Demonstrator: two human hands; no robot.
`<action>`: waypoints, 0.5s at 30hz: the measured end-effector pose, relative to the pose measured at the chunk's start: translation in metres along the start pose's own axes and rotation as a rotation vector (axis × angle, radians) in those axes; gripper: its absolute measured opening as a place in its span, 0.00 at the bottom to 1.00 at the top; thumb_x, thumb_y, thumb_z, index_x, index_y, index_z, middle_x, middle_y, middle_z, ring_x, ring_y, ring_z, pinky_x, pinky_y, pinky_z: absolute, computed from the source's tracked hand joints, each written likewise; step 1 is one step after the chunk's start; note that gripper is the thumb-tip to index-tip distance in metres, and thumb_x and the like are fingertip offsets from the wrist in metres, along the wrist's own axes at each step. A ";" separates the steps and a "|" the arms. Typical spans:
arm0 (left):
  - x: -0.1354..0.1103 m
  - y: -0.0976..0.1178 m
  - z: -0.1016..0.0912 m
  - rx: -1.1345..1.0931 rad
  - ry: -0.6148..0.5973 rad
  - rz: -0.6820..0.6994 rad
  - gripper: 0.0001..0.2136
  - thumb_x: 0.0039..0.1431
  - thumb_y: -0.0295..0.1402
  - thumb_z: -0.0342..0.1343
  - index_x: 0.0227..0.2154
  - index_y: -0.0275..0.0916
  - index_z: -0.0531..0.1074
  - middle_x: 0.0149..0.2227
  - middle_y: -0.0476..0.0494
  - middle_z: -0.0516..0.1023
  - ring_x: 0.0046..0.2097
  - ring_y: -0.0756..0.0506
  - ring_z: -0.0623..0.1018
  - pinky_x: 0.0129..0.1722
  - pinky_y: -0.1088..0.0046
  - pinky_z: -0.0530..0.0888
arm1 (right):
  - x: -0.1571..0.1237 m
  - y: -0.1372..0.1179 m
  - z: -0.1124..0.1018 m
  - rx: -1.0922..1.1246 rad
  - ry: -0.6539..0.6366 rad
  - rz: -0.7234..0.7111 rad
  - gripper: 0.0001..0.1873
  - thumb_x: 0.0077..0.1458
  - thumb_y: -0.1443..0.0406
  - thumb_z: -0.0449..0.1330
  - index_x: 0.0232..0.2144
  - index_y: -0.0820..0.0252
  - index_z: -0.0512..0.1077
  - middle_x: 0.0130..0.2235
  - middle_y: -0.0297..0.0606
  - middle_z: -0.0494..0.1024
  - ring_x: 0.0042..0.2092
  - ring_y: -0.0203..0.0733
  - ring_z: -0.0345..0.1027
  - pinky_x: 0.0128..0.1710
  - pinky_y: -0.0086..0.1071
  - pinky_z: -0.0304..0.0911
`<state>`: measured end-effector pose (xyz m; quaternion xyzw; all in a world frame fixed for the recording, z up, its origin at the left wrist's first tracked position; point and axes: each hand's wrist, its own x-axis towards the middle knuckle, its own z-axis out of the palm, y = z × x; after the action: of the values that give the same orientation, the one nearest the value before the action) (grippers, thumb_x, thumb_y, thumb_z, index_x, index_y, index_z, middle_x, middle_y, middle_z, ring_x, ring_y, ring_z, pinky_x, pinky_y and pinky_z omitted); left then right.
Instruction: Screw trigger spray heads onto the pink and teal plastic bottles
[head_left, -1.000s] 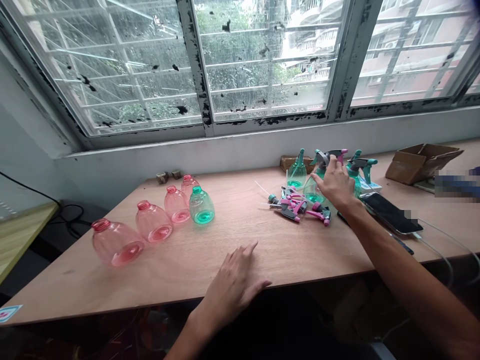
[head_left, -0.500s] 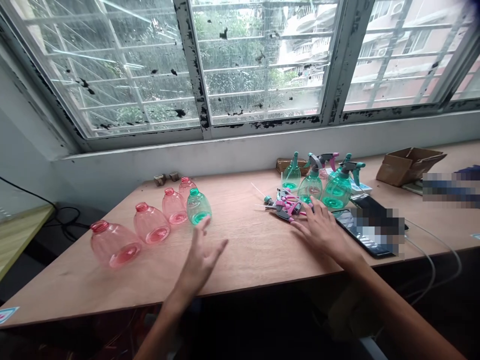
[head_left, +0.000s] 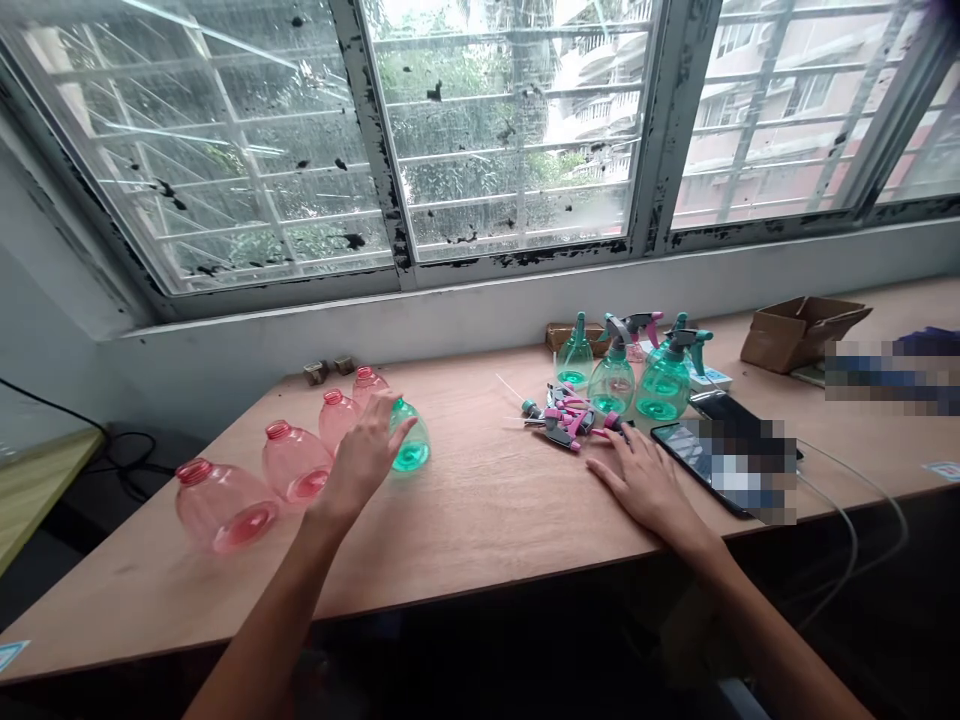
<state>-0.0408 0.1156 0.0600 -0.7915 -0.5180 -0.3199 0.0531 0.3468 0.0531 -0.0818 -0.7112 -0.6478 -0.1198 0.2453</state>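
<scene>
My left hand (head_left: 364,450) is at the neck of a clear green bottle (head_left: 412,445), fingers behind and thumb in front, closed around it. The hand covers part of the bottle's upper left side. Beside it, several clear pink bottles (head_left: 225,505) without tops stand in a slanting row. My right hand (head_left: 641,475) lies low over the table, fingers spread and thumb stretched out. Its fingertips reach the near right edge of a pile of pink and grey spray heads (head_left: 566,415), by a pink collar. I see nothing held in it.
Green bottles with spray heads (head_left: 664,385) stand behind the pile. Two phones (head_left: 694,460) with white cables lie right of my right hand. An open cardboard box (head_left: 802,335) sits farther right. Small brown blocks (head_left: 316,372) are near the wall under the window.
My left hand has moved up and left onto the green bottle, which has shifted slightly right. My right hand has stayed by the spray heads and sits a little lower.
</scene>
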 end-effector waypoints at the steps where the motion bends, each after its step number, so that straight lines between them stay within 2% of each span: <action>1: -0.009 0.006 0.002 -0.014 0.004 0.019 0.15 0.70 0.42 0.51 0.54 0.44 0.64 0.57 0.37 0.72 0.55 0.33 0.76 0.51 0.54 0.76 | 0.000 0.000 -0.001 0.006 0.003 -0.001 0.30 0.65 0.48 0.50 0.61 0.59 0.65 0.64 0.55 0.65 0.64 0.63 0.57 0.60 0.57 0.57; 3: -0.031 0.020 0.004 -0.050 0.024 0.059 0.17 0.68 0.42 0.54 0.55 0.43 0.61 0.58 0.37 0.70 0.58 0.34 0.74 0.56 0.53 0.73 | 0.000 0.000 -0.004 0.019 0.011 -0.009 0.28 0.65 0.49 0.51 0.59 0.58 0.66 0.62 0.54 0.68 0.62 0.64 0.60 0.59 0.57 0.58; 5: -0.056 0.033 0.007 -0.086 0.057 0.089 0.21 0.68 0.41 0.55 0.59 0.43 0.56 0.62 0.35 0.64 0.65 0.34 0.66 0.63 0.52 0.66 | 0.000 0.001 -0.007 0.038 0.016 -0.035 0.25 0.65 0.52 0.51 0.58 0.57 0.68 0.58 0.52 0.72 0.58 0.62 0.64 0.56 0.54 0.61; 9: -0.100 0.051 0.022 -0.144 0.078 0.067 0.30 0.69 0.38 0.54 0.67 0.47 0.45 0.65 0.33 0.59 0.67 0.33 0.63 0.64 0.48 0.65 | -0.002 -0.001 -0.016 0.064 0.040 -0.079 0.22 0.65 0.55 0.54 0.57 0.57 0.69 0.56 0.52 0.72 0.56 0.61 0.67 0.54 0.51 0.64; 12: -0.115 0.052 0.036 -0.178 0.042 0.035 0.38 0.69 0.38 0.54 0.70 0.50 0.33 0.69 0.31 0.50 0.70 0.30 0.57 0.63 0.43 0.65 | 0.000 -0.011 -0.024 0.056 0.054 -0.123 0.23 0.65 0.54 0.55 0.58 0.57 0.68 0.62 0.54 0.67 0.62 0.63 0.61 0.58 0.53 0.60; 15: -0.118 0.049 0.042 -0.215 -0.041 -0.003 0.42 0.68 0.39 0.57 0.71 0.48 0.30 0.70 0.28 0.51 0.68 0.28 0.60 0.61 0.43 0.68 | 0.018 -0.032 -0.033 0.045 0.016 -0.222 0.23 0.67 0.55 0.54 0.60 0.55 0.65 0.66 0.48 0.62 0.66 0.57 0.55 0.63 0.48 0.56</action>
<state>-0.0106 0.0185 -0.0277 -0.7983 -0.4828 -0.3573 -0.0432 0.3226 0.0529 -0.0387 -0.6283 -0.7231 -0.1374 0.2518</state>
